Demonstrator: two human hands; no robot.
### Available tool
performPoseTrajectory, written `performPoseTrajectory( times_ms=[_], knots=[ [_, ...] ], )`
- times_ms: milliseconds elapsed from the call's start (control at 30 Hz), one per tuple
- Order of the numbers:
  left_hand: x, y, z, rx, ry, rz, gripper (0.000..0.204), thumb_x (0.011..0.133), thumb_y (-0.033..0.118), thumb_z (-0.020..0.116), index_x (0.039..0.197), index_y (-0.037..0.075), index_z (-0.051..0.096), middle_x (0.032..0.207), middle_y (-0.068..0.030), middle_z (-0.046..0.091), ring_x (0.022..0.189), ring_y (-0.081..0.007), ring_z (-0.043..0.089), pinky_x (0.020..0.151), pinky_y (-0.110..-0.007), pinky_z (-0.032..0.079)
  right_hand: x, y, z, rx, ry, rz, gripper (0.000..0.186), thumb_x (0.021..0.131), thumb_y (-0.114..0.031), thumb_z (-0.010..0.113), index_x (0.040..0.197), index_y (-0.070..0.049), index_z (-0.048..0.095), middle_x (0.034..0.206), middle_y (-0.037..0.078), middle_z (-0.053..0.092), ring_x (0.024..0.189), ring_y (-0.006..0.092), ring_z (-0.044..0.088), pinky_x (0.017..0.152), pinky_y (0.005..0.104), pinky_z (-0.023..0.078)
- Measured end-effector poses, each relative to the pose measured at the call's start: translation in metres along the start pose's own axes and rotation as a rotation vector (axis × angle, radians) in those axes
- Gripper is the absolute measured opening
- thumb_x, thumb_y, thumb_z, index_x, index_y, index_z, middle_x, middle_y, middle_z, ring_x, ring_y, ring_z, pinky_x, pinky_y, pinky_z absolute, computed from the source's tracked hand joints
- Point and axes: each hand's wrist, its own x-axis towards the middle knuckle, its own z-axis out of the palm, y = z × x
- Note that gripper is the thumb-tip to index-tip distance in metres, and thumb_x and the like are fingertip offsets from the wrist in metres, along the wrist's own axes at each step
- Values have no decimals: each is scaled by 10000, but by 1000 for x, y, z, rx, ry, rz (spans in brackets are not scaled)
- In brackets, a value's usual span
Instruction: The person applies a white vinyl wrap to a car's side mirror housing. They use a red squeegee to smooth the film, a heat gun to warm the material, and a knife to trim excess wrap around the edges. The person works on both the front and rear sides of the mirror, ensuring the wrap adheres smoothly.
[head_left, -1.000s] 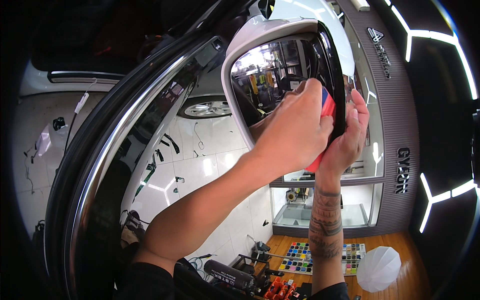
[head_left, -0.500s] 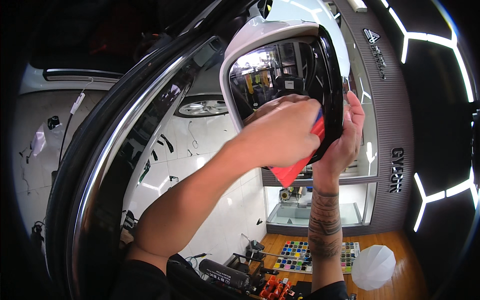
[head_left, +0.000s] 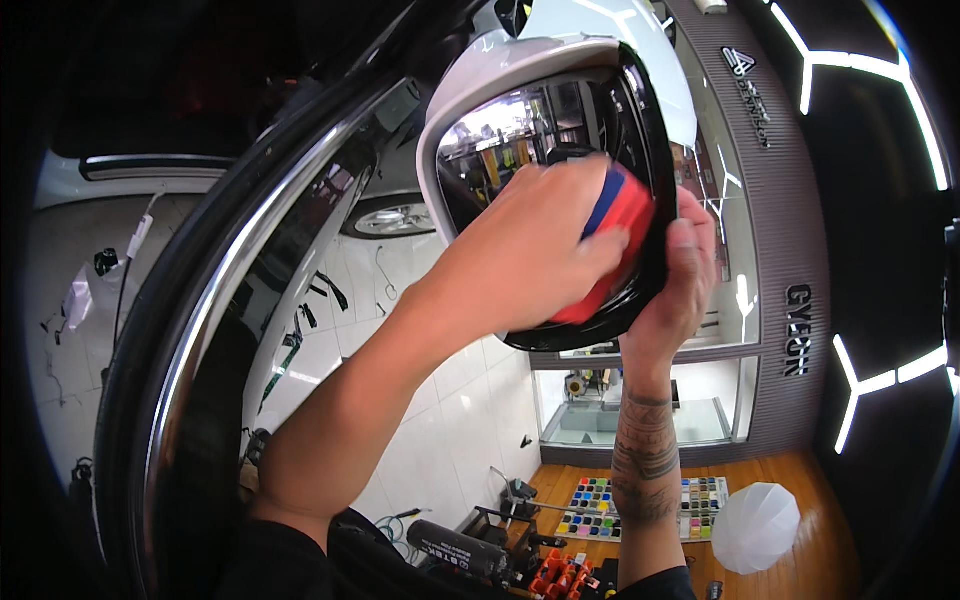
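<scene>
The white side mirror housing (head_left: 445, 105) with a black trim and reflective glass (head_left: 495, 135) fills the upper middle. My left hand (head_left: 535, 240), slightly blurred by motion, grips a red squeegee (head_left: 628, 215) with a dark blue band and holds it over the lower right part of the glass, hiding much of it. My right hand (head_left: 670, 290) cups the outer black edge of the housing from the right, fingers curled behind it.
The car's door frame (head_left: 230, 275) curves down the left side, with a wheel (head_left: 385, 218) beyond. Dark scraps lie on the tiled floor (head_left: 440, 420). Below are a black roll (head_left: 445, 545), a colour swatch board (head_left: 705, 505) and a white umbrella-like diffuser (head_left: 755, 530); a glass showcase (head_left: 585, 420) stands behind.
My left hand and the squeegee dipped down the glass and have since risen again, with the squeegee's blue band now showing more. The mirror sits slightly further left in view.
</scene>
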Motion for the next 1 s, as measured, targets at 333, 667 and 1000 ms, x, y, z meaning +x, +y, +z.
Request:
performPoseTrajectory(
  times_ms=[333,667,1000],
  knots=[
    [-36,9,-15,523,-365,341,138,706,89,672,765,-33,698,1494,-180,422,1448,-344,289,1148,-445,330,-42,11,33,-55,368,176,299,951,-124,595,1190,56,588,1136,112,632,977,158,613,839,292,488],
    [-25,8,3,510,-278,365,234,742,80,614,907,-23,745,1397,-173,537,1343,-331,459,1119,-458,354,-36,-4,36,192,552,300,84,887,-14,667,956,-25,621,873,16,644,726,76,570,627,204,448],
    [-18,18,11,585,-309,160,566,685,106,613,1221,-76,611,1358,-211,547,1307,-343,480,1091,-437,407,-30,0,32,11,527,215,96,872,31,671,953,13,623,951,76,658,859,139,620,781,282,518]
  ],
)
